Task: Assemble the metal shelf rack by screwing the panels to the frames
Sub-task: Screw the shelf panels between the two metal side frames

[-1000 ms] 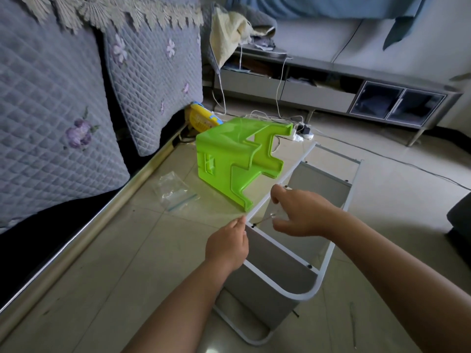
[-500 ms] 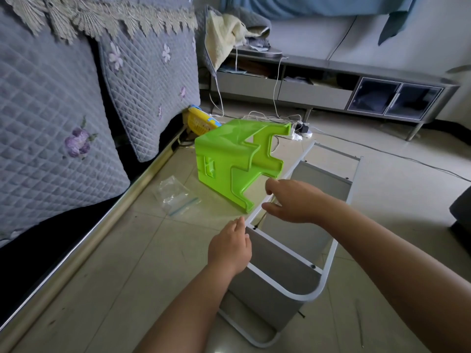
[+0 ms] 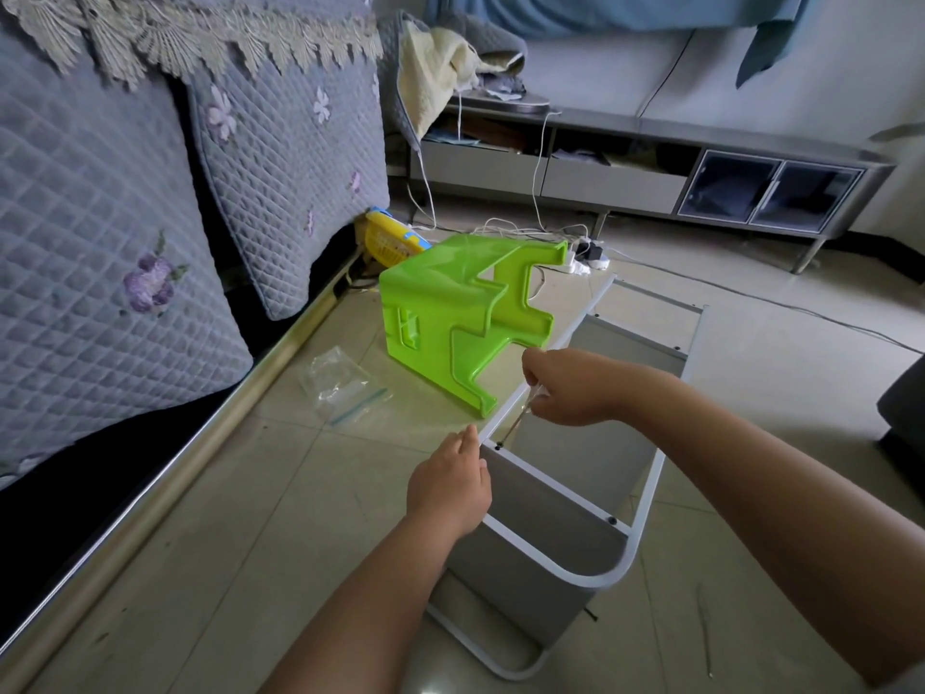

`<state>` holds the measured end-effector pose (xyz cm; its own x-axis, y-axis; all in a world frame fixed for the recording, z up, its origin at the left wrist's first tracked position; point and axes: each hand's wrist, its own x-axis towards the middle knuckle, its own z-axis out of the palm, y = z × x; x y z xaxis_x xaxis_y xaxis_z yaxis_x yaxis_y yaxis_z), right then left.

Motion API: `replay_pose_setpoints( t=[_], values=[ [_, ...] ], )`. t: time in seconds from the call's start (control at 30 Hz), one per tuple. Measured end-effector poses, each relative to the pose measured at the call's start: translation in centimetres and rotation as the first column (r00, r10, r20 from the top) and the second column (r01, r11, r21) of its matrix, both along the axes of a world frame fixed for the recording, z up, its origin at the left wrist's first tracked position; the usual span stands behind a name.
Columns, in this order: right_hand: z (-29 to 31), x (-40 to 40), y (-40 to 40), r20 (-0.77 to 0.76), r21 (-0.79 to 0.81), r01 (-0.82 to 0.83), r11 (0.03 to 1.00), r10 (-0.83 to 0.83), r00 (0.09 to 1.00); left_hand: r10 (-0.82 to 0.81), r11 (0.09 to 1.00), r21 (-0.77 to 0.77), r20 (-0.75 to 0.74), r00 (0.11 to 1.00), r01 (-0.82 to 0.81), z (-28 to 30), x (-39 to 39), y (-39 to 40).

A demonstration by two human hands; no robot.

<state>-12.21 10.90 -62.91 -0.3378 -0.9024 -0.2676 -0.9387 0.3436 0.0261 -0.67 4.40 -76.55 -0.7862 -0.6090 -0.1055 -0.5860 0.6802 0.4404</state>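
The rack [image 3: 575, 518] lies on its side on the floor [image 3: 225, 543], mid-scene, with grey panels already standing between its white frames [image 3: 645, 518] and dark screws showing at two near joints, so I judge it partly built, with joints farther along left to fasten. The right hand [image 3: 570, 388] pinches a thin tool [image 3: 515, 425] angled down at the screw [image 3: 499, 445] on the left rail, while the left hand [image 3: 448, 485], fingers curled, grips the frame just nearer. A green stool [image 3: 450, 323] lies tipped to the far left, a plastic bag [image 3: 340, 383] beside it.

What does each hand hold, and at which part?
The right hand pinches a thin tool at its upper end. The left hand grips the white frame tube beside a screw hole.
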Motion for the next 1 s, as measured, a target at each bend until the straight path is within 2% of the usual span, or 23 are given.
replay_pose_setpoints(
  t=[0.1, 0.2, 0.3, 0.5, 0.63, 0.73, 0.8, 0.9, 1.0],
  values=[
    [0.2, 0.5, 0.1, -0.038, 0.046, -0.046, 0.998, 0.048, 0.998, 0.002, 1.0, 0.001, 0.004, 1.0, -0.002, 0.2, 0.0, 0.0],
    [0.1, 0.4, -0.3, -0.156, 0.053, -0.093, 0.994, 0.101, 0.983, 0.005, 1.0, 0.004, 0.001, 1.0, -0.005, 0.2, 0.0, 0.0],
    [-0.2, 0.3, -0.6, -0.208, 0.044, -0.075, 0.996, 0.082, 0.975, 0.011, 1.0, 0.008, 0.003, 1.0, -0.011, 0.2, 0.0, 0.1],
    [0.0, 1.3, -0.4, -0.077, 0.061, -0.089, 0.994, 0.094, 0.993, 0.003, 1.0, 0.005, -0.007, 1.0, -0.003, 0.2, -0.1, 0.0],
    [0.2, 1.6, -1.3, -0.085, -0.008, -0.003, 1.0, 0.002, 0.996, 0.007, 1.0, 0.008, -0.012, 1.0, -0.007, 0.1, -0.1, 0.1],
    [0.2, 0.7, -2.5, -0.064, 0.013, 0.157, 0.987, -0.156, 0.986, 0.008, 1.0, 0.003, -0.012, 1.0, -0.008, 0.2, -0.1, 0.1],
    [0.3, 0.6, -2.6, -0.042, 0.041, 0.185, 0.982, -0.183, 0.982, 0.006, 1.0, 0.0, -0.012, 1.0, -0.006, 0.2, -0.1, 0.1],
    [0.3, 1.0, -1.8, 0.009, 0.085, 0.083, 0.993, -0.084, 0.996, -0.002, 1.0, 0.001, -0.005, 1.0, 0.002, 0.0, 0.0, 0.0],
    [0.4, 1.8, -1.2, -0.086, 0.112, -0.014, 0.994, 0.024, 0.996, -0.001, 1.0, 0.005, -0.017, 1.0, 0.001, -0.1, -0.2, 0.0]
  ],
)
